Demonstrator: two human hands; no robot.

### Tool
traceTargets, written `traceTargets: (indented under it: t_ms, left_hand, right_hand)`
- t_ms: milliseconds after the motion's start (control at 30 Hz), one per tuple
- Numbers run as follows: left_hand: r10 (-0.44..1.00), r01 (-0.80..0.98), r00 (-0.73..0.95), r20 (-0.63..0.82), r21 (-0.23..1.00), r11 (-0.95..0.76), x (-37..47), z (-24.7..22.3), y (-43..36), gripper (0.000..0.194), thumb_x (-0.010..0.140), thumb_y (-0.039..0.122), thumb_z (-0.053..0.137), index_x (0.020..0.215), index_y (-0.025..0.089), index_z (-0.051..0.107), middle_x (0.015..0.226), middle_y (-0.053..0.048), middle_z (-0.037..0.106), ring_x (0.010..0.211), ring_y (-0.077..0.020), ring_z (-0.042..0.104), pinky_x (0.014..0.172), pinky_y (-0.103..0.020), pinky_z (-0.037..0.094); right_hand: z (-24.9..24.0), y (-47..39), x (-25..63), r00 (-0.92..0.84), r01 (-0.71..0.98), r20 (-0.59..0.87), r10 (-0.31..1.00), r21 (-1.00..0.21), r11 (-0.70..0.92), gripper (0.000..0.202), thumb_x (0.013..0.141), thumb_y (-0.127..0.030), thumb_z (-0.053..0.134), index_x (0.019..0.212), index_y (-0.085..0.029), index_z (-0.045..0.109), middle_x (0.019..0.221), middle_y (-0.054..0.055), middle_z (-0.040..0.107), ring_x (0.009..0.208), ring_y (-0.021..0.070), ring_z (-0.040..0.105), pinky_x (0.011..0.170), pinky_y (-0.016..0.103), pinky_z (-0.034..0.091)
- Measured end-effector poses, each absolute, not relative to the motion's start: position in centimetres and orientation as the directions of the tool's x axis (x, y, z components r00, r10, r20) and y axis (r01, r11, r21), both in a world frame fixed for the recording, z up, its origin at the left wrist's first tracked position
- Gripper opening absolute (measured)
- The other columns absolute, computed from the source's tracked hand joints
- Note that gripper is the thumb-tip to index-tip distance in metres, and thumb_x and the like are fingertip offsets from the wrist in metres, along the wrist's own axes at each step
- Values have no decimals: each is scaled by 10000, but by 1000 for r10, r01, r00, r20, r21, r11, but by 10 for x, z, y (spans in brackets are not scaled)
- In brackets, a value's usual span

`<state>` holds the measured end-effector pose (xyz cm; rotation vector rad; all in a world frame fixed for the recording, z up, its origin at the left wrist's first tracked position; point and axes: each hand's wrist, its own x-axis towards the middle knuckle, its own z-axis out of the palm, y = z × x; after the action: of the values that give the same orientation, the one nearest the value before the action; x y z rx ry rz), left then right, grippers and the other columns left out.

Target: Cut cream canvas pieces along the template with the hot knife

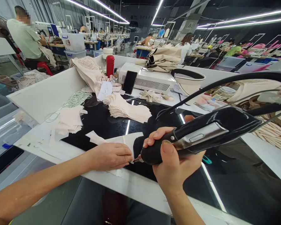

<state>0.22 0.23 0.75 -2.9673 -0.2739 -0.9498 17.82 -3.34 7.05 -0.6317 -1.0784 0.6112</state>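
Observation:
My left hand lies over a pale cream fabric piece near the table's front edge. Its fingers are closed together and press on the fabric; the thumb is hidden. My right hand is wrapped around a thick black corded hand tool with a metal strip on its side. The tool's narrow metal tip points left, close beside my left fingertips at the fabric's corner. Whether the tip touches the fabric I cannot tell. Beyond my hands lies a stack of cut cream pieces.
More cut pieces and pale green cord lie at left on the glossy black tabletop. A phone leans against a white vented box, near a red flask. The tool's black cable arches rightward. Co-workers sit farther back.

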Motion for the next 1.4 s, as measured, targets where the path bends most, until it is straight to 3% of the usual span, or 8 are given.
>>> traceTargets:
  t_ms: [200,433,767,1133,1400]
  left_hand:
    - [168,177,800,576,41,-983,2,8,2,199,1093,165,518,1098,106,708,1027,-90,762,1033,-187,735,996,-282,603]
    - [173,162,772,611,73,-984,-3,6,3,208,1099,194,521,1185,95,682,1158,-130,759,1163,-209,707,1094,-326,575]
    - [243,108,865,440,310,-945,-23,26,-16,236,1127,240,487,1209,149,688,1082,-73,775,1056,-183,723,1005,-280,586]
    - [257,259,854,452,60,-964,29,22,15,201,1039,196,631,1221,140,694,1071,-80,712,974,-215,692,915,-361,630]
    - [256,275,860,441,20,-961,34,10,16,185,1073,229,561,1184,155,691,1014,-63,685,917,-204,674,850,-337,627]
  right_hand:
    - [68,-34,176,354,-113,605,713,-730,675,381,910,-299,809,1226,-332,600,825,-50,679,602,116,635,542,272,596]
    - [72,-37,180,340,-138,588,734,-741,657,433,887,-332,830,1242,-312,582,832,-55,685,575,122,647,505,275,589]
    - [81,-22,213,438,-9,623,648,-718,696,336,866,-313,834,1082,-296,578,795,-72,697,561,126,650,520,282,586]
    - [79,-5,215,486,26,612,623,-723,690,350,809,-180,788,1023,-285,532,756,-103,698,517,102,631,495,250,598]
    - [75,-7,214,478,10,603,638,-730,683,384,802,-191,783,1093,-279,548,758,-96,682,536,104,623,496,254,598]
